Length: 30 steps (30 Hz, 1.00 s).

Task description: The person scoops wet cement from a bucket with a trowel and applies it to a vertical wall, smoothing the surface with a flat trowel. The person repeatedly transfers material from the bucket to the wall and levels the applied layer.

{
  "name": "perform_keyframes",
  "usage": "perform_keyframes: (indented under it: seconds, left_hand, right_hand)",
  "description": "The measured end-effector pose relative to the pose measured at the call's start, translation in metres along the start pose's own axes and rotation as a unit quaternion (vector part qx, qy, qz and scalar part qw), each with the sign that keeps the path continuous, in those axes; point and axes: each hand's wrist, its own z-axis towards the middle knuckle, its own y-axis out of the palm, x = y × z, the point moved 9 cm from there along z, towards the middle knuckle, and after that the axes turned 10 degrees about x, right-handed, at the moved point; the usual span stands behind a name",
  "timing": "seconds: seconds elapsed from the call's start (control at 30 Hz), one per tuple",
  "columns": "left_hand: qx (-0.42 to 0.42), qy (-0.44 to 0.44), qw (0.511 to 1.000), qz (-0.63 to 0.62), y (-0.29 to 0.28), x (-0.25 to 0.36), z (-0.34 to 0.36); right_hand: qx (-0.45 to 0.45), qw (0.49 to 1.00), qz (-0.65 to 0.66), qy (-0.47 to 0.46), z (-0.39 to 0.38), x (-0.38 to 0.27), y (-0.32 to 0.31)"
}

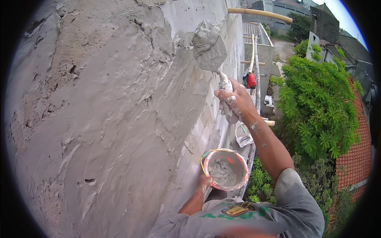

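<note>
My right hand (234,99) is closed round the mortar-smeared handle of a trowel (212,55), stretched out ahead of me by the wall. A thick lump of wet grey mortar (206,35) sits on the trowel's blade. Low in front of my body, my left hand (205,182) grips the rim of a red bucket (245,171), its fingers partly hidden. Inside the bucket lies more grey mortar (222,171). Along my left side rises the wall (107,115), coated with rough, uneven wet plaster; a paler strip beside the bucket looks thinly covered.
Bamboo poles (260,15) jut from the wall ahead. Beside the wall runs a narrow scaffold (257,79) with a red container (251,81) on it. A green tree (317,107) and a tiled roof (349,158) lie below on the right.
</note>
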Motion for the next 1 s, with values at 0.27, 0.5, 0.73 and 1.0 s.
perform_keyframes:
  seconds: [0.27, 0.5, 0.73, 1.0]
  left_hand:
    - [0.003, 0.002, 1.0, 0.014, 0.004, 0.002, 0.007]
    - [0.004, 0.014, 1.0, 0.0, -0.001, 0.028, -0.009]
    - [-0.009, 0.051, 0.994, 0.096, 0.007, 0.008, 0.017]
    - [-0.032, 0.037, 0.993, 0.111, -0.01, 0.044, -0.022]
  right_hand:
    - [0.085, 0.952, -0.217, -0.197, 0.031, -0.096, 0.047]
    - [0.097, 0.927, -0.296, -0.208, 0.026, -0.127, 0.057]
    - [0.095, 0.898, -0.348, -0.251, 0.009, -0.172, 0.074]
    - [0.089, 0.889, -0.303, -0.332, -0.027, -0.198, 0.086]
